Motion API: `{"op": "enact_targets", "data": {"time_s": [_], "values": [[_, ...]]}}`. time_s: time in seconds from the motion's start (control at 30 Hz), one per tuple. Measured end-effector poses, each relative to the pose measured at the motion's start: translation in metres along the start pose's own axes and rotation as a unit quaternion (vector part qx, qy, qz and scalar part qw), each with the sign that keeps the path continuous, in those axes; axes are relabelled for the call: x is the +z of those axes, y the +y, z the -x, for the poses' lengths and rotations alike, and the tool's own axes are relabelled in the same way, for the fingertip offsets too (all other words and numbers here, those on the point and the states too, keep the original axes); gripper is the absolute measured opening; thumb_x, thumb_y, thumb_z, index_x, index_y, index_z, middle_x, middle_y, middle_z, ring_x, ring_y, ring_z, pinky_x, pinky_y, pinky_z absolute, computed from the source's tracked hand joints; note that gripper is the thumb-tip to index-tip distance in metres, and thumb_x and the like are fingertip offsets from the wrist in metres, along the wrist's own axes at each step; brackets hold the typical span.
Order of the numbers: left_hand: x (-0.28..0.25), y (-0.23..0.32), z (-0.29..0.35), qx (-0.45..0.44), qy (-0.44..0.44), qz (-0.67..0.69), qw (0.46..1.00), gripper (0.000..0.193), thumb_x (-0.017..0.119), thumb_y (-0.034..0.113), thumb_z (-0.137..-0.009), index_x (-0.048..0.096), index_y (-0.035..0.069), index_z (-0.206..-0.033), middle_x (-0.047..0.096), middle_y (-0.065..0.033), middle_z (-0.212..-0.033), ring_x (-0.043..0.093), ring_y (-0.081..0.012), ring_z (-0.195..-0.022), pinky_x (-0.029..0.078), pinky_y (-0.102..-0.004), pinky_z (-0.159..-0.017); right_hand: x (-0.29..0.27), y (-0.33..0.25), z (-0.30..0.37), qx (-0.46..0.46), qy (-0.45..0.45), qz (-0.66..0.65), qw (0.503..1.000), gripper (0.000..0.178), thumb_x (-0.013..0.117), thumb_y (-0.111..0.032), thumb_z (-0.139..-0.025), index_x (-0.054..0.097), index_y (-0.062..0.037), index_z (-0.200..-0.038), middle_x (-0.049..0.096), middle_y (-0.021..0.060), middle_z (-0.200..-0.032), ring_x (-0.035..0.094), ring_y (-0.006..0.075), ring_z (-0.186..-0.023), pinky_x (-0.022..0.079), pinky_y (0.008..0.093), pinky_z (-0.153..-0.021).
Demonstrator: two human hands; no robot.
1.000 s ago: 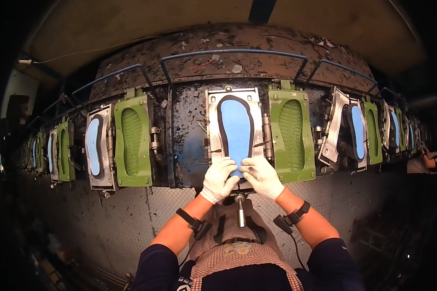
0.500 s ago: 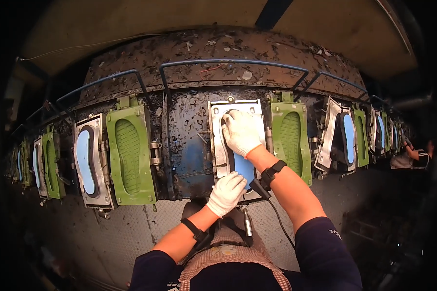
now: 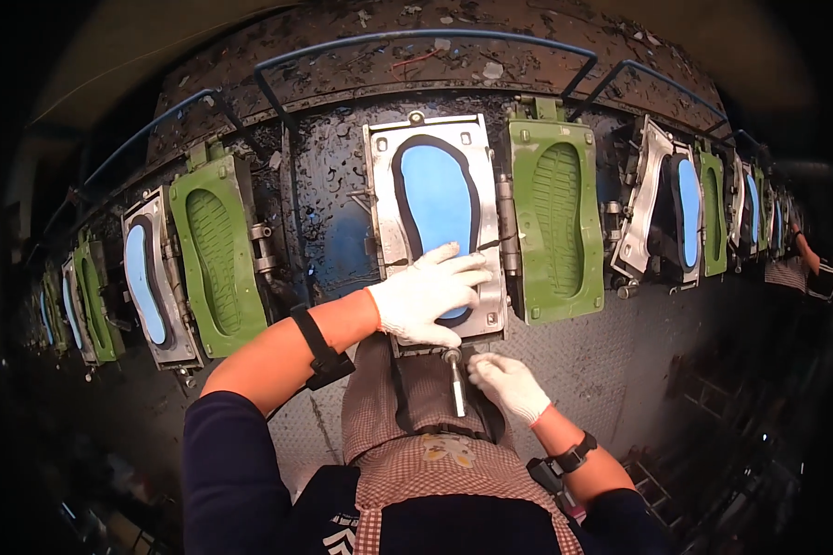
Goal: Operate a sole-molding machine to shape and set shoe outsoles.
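Your left hand (image 3: 428, 294) lay, fingers spread, over the lower part of the blue insole (image 3: 435, 199), which sat on the silver plate (image 3: 489, 310). Your right hand (image 3: 509, 384) was just below the plate, fingers curled; I could not tell whether they pinched anything. The insole looked light, soft and bendable, probably best held by its edges. A green mould half (image 3: 557, 213) lay right of the plate.

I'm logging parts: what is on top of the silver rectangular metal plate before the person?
A blue sole-shaped piece with a black border lies on the plate. The white-gloved left grip hides part of its lower half; the metal beneath the piece cannot be seen.
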State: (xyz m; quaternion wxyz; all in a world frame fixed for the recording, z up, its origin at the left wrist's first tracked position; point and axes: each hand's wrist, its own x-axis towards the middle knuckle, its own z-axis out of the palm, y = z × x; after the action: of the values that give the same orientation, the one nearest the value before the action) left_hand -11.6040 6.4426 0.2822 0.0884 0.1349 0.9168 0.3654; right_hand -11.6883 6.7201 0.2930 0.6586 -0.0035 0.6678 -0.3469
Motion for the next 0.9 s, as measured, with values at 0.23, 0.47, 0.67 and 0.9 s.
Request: {"op": "enact_targets", "data": {"time_s": [0.23,0.47,0.67,0.9], "values": [[0.007,-0.003,-0.004,-0.015,0.061,0.0,0.998,0.081,0.07,0.052,-0.087,0.049,0.007,-0.152,0.042,-0.0213,-0.161,0.03,-0.0379,-0.155,0.019,-0.0596,-0.127,-0.007,-0.081,-0.067,0.214,-0.36,0.45,0.789,0.033,0.071,-0.035,-0.097,0.065,-0.0036,-0.09,0.063,0.0079,-0.07,0.063,0.0222,-0.059,0.053,0.0423,-0.058],[0.046,-0.118,0.069,-0.387,0.583,0.433,0.568,0.071,0.044,0.055,-0.105,0.045,0.004,-0.155,0.042,-0.0213,-0.162,0.038,-0.0372,-0.15,0.027,-0.0475,-0.125,-0.04,-0.082,0.001,-0.109,-0.202,0.449,0.863,0.062,0.053,-0.048,-0.104,0.058,0.0013,-0.142,0.065,0.027,-0.136,0.062,0.0387,-0.129,0.047,0.0411,-0.111],[0.131,-0.131,0.1,-0.361,0.514,0.611,0.482,0.078,0.028,0.061,-0.111,0.055,-0.003,-0.145,0.062,-0.0167,-0.143,0.057,-0.0283,-0.133,0.045,-0.0458,-0.108,-0.163,-0.059,0.047,-0.159,0.134,0.304,0.93,0.046,0.063,-0.03,-0.102,0.063,0.0012,-0.135,0.069,0.0243,-0.127,0.067,0.0327,-0.122,0.049,0.0398,-0.107],[0.112,-0.078,0.113,-0.525,0.302,-0.107,0.788,0.044,0.051,0.026,-0.108,0.058,-0.004,-0.14,0.064,-0.0197,-0.137,0.061,-0.0282,-0.128,0.046,-0.0387,-0.11,-0.355,-0.105,-0.021,-0.362,0.428,0.606,0.565,0.032,0.066,-0.008,-0.091,0.07,-0.0048,-0.123,0.06,0.0235,-0.136,0.058,0.045,-0.122,0.049,0.0498,-0.104]]}}
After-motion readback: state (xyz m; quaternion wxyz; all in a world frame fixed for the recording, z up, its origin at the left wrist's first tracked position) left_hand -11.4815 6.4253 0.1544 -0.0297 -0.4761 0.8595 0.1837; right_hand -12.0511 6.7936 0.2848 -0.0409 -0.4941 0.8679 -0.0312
